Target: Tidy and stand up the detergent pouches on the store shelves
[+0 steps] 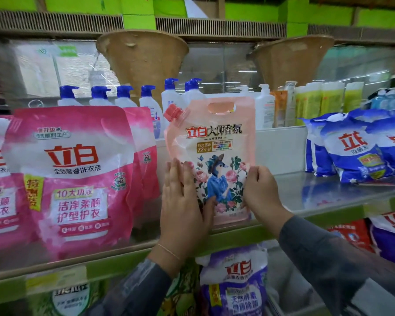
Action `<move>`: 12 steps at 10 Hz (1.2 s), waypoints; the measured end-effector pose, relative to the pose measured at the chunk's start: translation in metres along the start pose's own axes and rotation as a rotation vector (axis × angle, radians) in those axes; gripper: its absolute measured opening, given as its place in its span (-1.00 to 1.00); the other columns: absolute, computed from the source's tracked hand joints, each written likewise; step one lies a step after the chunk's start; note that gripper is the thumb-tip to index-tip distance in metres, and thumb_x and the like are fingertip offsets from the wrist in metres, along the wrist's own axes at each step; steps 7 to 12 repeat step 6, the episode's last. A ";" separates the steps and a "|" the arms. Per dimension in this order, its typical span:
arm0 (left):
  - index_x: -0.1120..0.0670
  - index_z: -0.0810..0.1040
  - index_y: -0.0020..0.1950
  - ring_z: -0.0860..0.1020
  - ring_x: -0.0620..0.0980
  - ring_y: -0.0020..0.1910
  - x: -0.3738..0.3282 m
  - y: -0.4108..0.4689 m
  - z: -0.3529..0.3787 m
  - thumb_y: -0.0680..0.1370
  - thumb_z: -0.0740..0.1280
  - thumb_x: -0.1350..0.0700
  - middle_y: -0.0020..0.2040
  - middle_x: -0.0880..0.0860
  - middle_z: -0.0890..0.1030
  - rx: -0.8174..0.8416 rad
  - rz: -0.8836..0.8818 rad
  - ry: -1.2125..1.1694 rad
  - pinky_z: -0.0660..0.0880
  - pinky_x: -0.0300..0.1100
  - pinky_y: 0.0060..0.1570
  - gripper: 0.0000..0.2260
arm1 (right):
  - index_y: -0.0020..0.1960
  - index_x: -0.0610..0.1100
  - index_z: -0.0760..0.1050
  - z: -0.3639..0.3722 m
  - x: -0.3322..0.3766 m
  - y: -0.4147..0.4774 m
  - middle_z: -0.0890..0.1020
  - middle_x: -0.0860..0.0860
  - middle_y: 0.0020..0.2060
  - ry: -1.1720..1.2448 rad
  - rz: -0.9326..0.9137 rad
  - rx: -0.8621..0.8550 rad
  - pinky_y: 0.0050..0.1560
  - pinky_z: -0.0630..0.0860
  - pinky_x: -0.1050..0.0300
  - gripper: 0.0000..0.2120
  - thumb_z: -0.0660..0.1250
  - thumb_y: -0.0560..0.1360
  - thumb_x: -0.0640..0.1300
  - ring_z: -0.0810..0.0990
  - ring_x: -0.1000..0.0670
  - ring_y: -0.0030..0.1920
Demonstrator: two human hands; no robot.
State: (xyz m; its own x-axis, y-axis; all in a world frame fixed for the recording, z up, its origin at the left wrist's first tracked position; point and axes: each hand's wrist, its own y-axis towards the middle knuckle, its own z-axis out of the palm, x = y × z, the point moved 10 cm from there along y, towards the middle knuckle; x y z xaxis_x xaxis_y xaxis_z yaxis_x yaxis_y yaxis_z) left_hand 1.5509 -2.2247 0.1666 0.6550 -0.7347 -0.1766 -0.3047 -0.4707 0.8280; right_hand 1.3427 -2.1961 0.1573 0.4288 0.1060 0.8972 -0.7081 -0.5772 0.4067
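Note:
A pale pink detergent pouch with a red corner cap and a rose picture stands upright on the metal shelf, in the middle of the view. My left hand presses flat against its lower left side, fingers straight. My right hand grips its lower right edge with curled fingers. Large pink pouches stand upright to its left, touching one another. Blue and white pouches lean at the right end of the same shelf.
Pump bottles and yellow-green bottles line the back of the shelf behind a white divider. A purple pouch and other pouches sit on the shelf below. Bare shelf lies between the pale pouch and the blue ones.

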 end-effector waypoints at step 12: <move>0.18 0.56 0.24 0.32 0.29 0.39 -0.048 -0.002 -0.020 0.47 0.31 0.03 0.31 0.26 0.46 -0.098 0.183 -0.044 0.32 0.23 0.36 -0.61 | 0.36 -0.09 0.40 -0.036 0.014 -0.029 0.58 0.05 0.02 0.086 -0.058 -0.018 -0.07 0.54 0.21 -0.68 0.22 0.65 -0.01 0.59 0.10 -0.06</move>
